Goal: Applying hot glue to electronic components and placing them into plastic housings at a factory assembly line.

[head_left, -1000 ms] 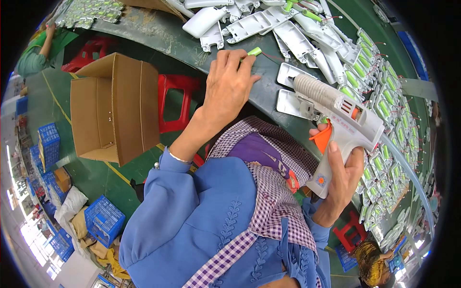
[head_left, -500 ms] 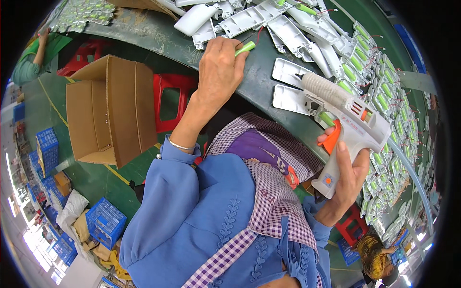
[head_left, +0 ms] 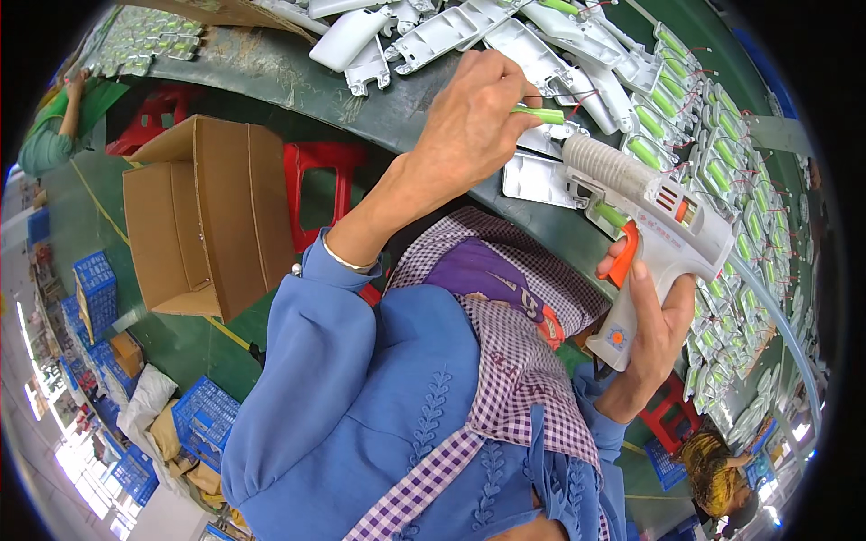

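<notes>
From afar, I pinched a green cell [head_left: 545,115] in the left grip [head_left: 476,113] above the desk [head_left: 271,79], near the front end of the white glue gun [head_left: 669,236], whose handle [head_left: 621,323] my right grip [head_left: 658,335] wrapped (its fingers [head_left: 604,267] sat by the orange trigger [head_left: 623,255]).

Blue is filling the shirt [head_left: 307,361], purple-and-white checks are running all over the apron [head_left: 532,397]! The glue gun [head_left: 667,239] is showing pale grey, its trigger [head_left: 622,256] flashing orange! Light green is gleaming off the cylinder [head_left: 547,115], white off the casings [head_left: 350,41]; the stool [head_left: 296,194] is blazing red, the carton [head_left: 236,216] is wearing plain brown!
</notes>
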A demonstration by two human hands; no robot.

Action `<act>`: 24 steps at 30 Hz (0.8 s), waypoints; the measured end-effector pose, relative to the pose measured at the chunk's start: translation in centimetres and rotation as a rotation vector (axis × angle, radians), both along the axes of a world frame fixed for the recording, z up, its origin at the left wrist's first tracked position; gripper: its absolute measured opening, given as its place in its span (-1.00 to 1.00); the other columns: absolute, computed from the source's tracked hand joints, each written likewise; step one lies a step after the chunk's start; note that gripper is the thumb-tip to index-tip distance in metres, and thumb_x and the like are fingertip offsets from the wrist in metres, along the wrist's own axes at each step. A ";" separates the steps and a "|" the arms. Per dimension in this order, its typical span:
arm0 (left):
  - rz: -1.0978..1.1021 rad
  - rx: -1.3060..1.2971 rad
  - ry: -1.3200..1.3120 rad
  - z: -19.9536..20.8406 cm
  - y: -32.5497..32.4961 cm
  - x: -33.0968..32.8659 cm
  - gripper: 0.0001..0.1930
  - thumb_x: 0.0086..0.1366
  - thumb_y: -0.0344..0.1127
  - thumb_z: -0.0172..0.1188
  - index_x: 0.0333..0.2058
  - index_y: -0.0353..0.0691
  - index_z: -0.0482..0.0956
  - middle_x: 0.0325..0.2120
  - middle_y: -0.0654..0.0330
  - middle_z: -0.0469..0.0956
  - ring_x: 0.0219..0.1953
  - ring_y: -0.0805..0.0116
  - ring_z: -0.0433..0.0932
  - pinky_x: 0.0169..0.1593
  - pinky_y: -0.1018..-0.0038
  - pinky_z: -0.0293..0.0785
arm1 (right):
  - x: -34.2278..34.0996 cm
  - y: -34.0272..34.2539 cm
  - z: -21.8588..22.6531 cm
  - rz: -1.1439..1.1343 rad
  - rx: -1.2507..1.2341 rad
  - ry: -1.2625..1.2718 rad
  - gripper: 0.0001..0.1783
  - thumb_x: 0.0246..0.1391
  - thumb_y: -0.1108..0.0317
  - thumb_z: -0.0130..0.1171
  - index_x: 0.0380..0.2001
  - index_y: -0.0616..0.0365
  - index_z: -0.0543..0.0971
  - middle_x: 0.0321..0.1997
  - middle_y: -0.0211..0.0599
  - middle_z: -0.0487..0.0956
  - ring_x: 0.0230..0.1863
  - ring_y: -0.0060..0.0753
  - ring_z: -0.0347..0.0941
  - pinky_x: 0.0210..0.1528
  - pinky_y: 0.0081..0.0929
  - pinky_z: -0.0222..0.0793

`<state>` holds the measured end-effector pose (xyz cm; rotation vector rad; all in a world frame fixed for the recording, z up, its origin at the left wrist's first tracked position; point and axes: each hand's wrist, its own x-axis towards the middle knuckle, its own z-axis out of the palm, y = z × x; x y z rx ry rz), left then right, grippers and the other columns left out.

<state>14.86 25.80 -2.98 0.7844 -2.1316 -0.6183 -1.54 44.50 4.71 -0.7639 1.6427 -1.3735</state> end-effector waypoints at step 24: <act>-0.031 0.054 -0.223 -1.4 0.3 -1.5 -0.84 0.08 -0.48 0.30 -0.32 -0.32 0.62 -0.26 0.09 0.44 -0.15 0.10 0.49 -0.09 0.24 0.45 | 0.6 -0.9 0.6 -0.018 -0.004 0.078 -0.59 0.19 0.48 0.07 0.05 0.45 0.29 -0.16 0.04 0.57 -0.23 -0.25 0.56 -0.10 -0.34 0.47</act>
